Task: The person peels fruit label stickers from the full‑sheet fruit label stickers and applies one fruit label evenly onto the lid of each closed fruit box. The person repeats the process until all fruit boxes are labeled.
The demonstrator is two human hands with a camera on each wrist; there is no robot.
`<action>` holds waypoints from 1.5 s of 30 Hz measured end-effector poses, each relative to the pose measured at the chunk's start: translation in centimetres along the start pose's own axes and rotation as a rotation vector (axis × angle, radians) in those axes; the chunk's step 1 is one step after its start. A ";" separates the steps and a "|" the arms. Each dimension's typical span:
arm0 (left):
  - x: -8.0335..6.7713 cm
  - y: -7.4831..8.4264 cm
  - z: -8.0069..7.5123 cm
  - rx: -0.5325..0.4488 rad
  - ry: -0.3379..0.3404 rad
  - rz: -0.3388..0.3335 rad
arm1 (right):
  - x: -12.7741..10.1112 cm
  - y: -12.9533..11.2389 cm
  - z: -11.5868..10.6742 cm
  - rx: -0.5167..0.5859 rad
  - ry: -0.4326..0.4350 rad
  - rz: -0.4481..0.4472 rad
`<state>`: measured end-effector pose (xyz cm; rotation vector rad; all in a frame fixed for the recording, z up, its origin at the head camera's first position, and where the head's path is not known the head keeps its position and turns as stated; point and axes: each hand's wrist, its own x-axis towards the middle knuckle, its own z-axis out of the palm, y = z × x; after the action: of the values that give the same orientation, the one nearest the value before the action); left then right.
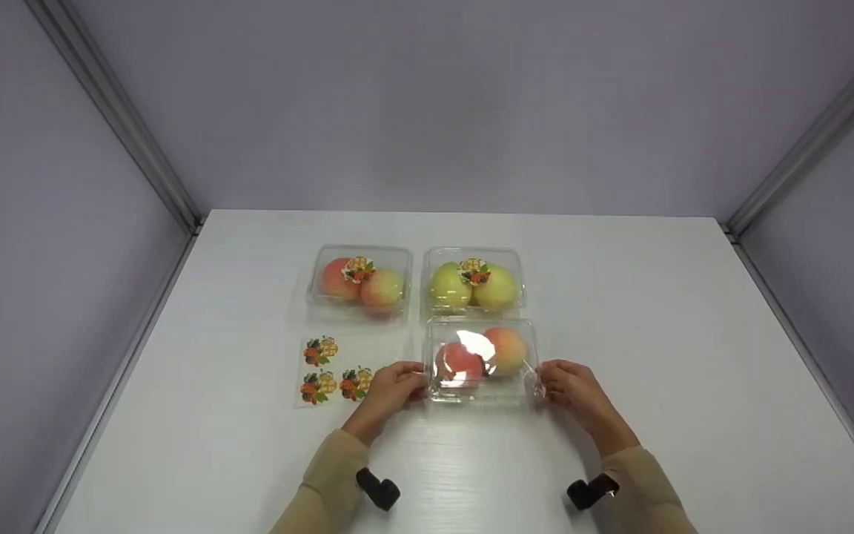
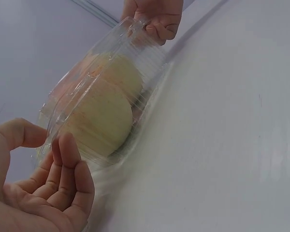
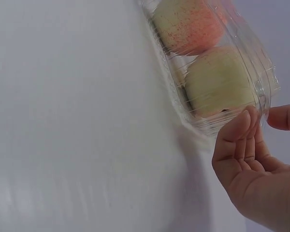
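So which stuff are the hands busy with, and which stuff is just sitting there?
Busy with:
- clear plastic box with two reddish peaches
- left hand, at its left end
- right hand, at its right end

Just sitting there:
- sealed clear box of pink peaches with a sticker
- sealed clear box of green fruit with a sticker
- sheet of flower stickers
- white table

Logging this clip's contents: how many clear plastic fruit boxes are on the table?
3. One with reddish fruit at back left, one with green fruit at back right, and the near box between the left hand and the right hand. None seems hidden.
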<state>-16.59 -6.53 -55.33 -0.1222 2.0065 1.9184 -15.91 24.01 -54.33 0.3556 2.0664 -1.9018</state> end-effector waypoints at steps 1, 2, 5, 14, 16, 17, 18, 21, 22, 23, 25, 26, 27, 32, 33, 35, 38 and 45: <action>-0.1 0.0 -0.1 -0.003 0.005 0.004 | 0.0 0.0 0.1 0.002 -0.005 0.000; -0.1 0.0 -0.2 -0.004 0.010 0.008 | 0.0 0.0 0.2 0.002 -0.007 -0.001; -0.3 0.0 -0.3 0.013 0.017 0.029 | 0.1 0.0 0.3 0.004 -0.008 -0.008; -0.8 0.1 -0.4 0.055 0.025 0.100 | -0.4 0.0 0.3 0.008 0.007 -0.016; -0.9 0.1 -0.6 0.059 0.025 0.113 | -0.4 0.0 0.3 0.006 0.007 -0.016; -1.0 0.1 -0.7 0.067 0.027 0.126 | -0.4 0.1 0.3 0.011 0.013 -0.014; -1.0 0.1 -0.8 0.074 0.031 0.135 | -0.4 0.1 0.3 0.010 0.015 -0.013; -1.0 0.1 -1.3 0.094 0.059 0.163 | -0.5 0.1 0.4 0.006 0.027 -0.009; -1.0 0.1 -1.5 0.110 0.074 0.175 | -0.5 0.1 0.4 0.003 0.032 -0.009; -0.9 0.1 -1.7 0.131 0.090 0.191 | -0.6 0.1 0.4 -0.002 0.034 -0.012; -0.9 0.1 -2.2 0.172 0.126 0.206 | -0.6 0.0 0.4 -0.012 0.040 -0.018; -0.9 0.1 -2.5 0.192 0.144 0.218 | -0.7 0.0 0.4 -0.017 0.041 -0.020; -0.8 0.1 -2.8 0.215 0.162 0.227 | -0.7 0.0 0.3 -0.022 0.042 -0.023; -0.7 0.0 -4.6 0.298 0.241 0.256 | -0.8 0.0 0.3 -0.035 0.041 -0.028; -0.8 0.0 -5.0 0.318 0.259 0.259 | -0.8 0.0 0.3 -0.037 0.042 -0.031; -0.8 0.0 -5.8 0.359 0.298 0.274 | -0.8 0.0 0.3 -0.043 0.043 -0.034; -0.7 0.0 -6.6 0.396 0.336 0.286 | -0.8 0.0 0.2 -0.047 0.040 -0.040; -0.4 0.2 -8.2 0.479 0.361 0.315 | -0.8 0.2 0.2 -0.033 0.030 -0.045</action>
<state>-17.93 -14.65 -54.94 -0.0289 2.8175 1.6032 -15.11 23.90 -54.20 0.3337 2.1395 -1.8971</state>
